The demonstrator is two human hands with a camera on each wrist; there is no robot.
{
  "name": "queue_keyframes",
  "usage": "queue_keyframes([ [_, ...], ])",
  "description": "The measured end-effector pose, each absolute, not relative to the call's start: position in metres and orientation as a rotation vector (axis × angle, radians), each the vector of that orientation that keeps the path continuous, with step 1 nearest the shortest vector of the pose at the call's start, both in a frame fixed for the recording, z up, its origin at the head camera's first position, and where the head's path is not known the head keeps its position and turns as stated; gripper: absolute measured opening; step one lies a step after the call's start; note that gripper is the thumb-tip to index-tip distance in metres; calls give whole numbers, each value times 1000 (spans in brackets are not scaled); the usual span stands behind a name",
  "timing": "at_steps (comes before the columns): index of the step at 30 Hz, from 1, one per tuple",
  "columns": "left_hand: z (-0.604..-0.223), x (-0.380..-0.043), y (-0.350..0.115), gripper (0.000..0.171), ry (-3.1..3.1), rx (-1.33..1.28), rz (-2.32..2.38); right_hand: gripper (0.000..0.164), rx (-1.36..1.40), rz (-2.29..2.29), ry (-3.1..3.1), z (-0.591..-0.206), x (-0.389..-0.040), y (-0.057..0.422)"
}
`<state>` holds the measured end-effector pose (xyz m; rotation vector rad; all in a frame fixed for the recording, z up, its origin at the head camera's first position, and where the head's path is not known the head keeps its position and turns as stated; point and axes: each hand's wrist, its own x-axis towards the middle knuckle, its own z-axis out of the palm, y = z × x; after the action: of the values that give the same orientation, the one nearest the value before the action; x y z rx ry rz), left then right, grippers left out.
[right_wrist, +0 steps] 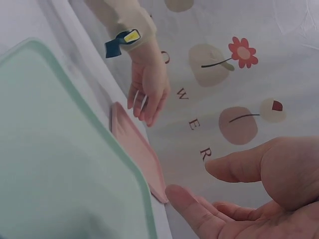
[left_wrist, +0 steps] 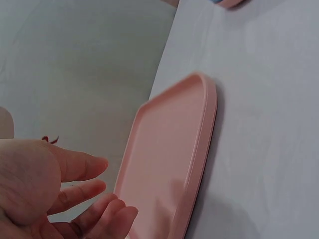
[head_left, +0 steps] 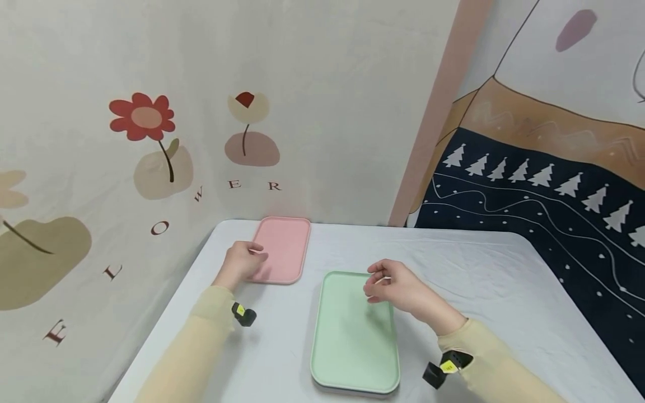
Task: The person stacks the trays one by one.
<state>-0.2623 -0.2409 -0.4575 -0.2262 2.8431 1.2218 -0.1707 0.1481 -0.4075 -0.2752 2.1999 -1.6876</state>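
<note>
A pink tray (head_left: 287,249) lies flat near the far left corner of the table. Over its left edge hovers my left hand (head_left: 239,261), fingers loosely bent and nothing between them. In the left wrist view, the tray's raised rim (left_wrist: 202,134) shows beyond those fingers. Closer to me lies a pale green tray (head_left: 353,336), with a thin bluish-grey edge beneath its near end. My right hand (head_left: 400,286) is held above its far right corner, thumb and fingers apart and holding nothing. The right wrist view shows the green tray in front of the pink one.
A white cloth covers the table (head_left: 463,263). Behind it hangs a pale wall cloth (head_left: 327,112) with printed flowers and letters. To the right is a dark printed cloth (head_left: 509,201) with white trees. Each wrist carries a small black device (head_left: 244,314).
</note>
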Motion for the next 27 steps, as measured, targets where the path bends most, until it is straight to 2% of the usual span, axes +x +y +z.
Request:
queue_keyframes([
  [15,-464,-291,-282,41,2905,-323,1154,47,-319,-1622,2361,-417,-227,82],
  [27,-470,-319,-294,49,2817,-312,1103,52,-287,-1617,2325,-433,-258,37],
])
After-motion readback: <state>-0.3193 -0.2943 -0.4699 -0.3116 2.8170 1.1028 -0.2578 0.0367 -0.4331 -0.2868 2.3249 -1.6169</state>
